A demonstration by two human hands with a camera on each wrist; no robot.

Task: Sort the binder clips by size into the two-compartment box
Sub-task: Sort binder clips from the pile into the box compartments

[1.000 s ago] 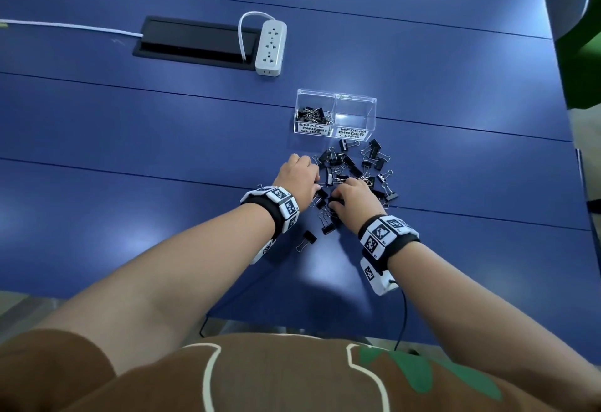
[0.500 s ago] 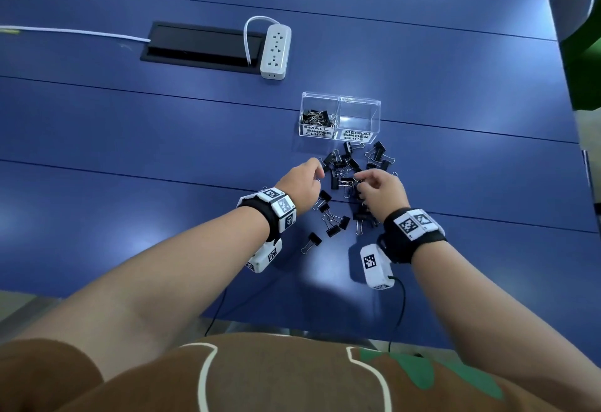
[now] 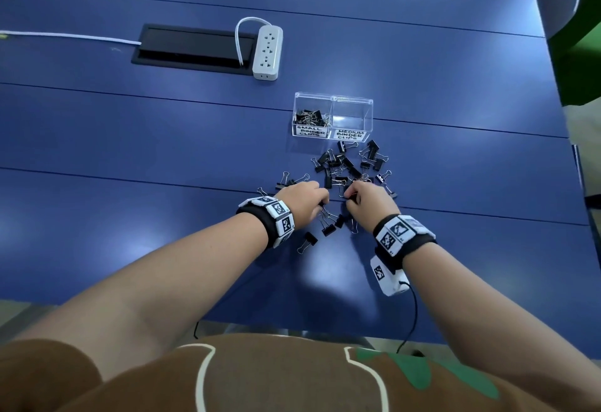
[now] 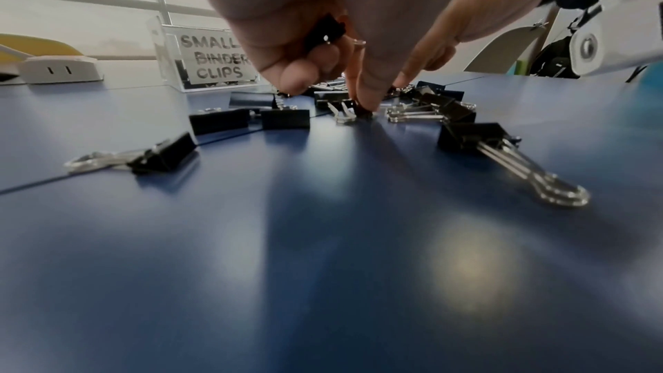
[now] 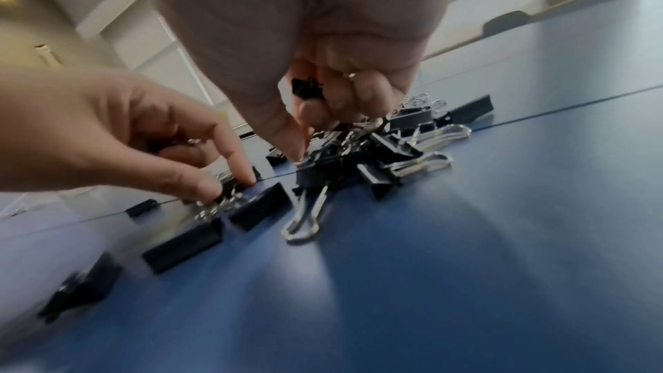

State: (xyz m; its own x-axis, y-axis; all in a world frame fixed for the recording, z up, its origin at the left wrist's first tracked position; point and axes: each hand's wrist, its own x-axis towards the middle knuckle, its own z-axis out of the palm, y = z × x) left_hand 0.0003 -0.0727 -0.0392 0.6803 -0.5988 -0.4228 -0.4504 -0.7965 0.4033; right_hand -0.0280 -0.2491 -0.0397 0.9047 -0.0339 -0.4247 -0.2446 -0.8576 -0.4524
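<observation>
Blue slatted table [image 3: 162,138]; a white power strip [image 3: 267,53] lies by a black cable hatch [image 3: 195,45] at the far side.

Head view: clear two-compartment box [image 3: 333,118] stands just beyond the scattered binder clips [image 3: 351,164]. Its left cell, labelled SMALL, holds some clips; the MEDIUM cell looks empty. Judgement: smalls are being picked out first, so the sort is early. Left hand [image 3: 300,201] and right hand [image 3: 369,200] sit close together at the near edge of the pile, both palms down, wrists low.

Left wrist view: thumb and forefinger tips reach down onto a small clip [image 4: 362,111] on the table, while the curled remaining fingers [image 4: 297,78] tuck a stored clip [image 4: 324,33] against the palm. Probably banking several per trip.

Right wrist view: same pattern. Right fingers curl round a held clip [image 5: 305,88]; thumb and forefinger stretch down to a pile clip [image 5: 315,173]. Whether it is gripped yet, cannot tell.
</observation>
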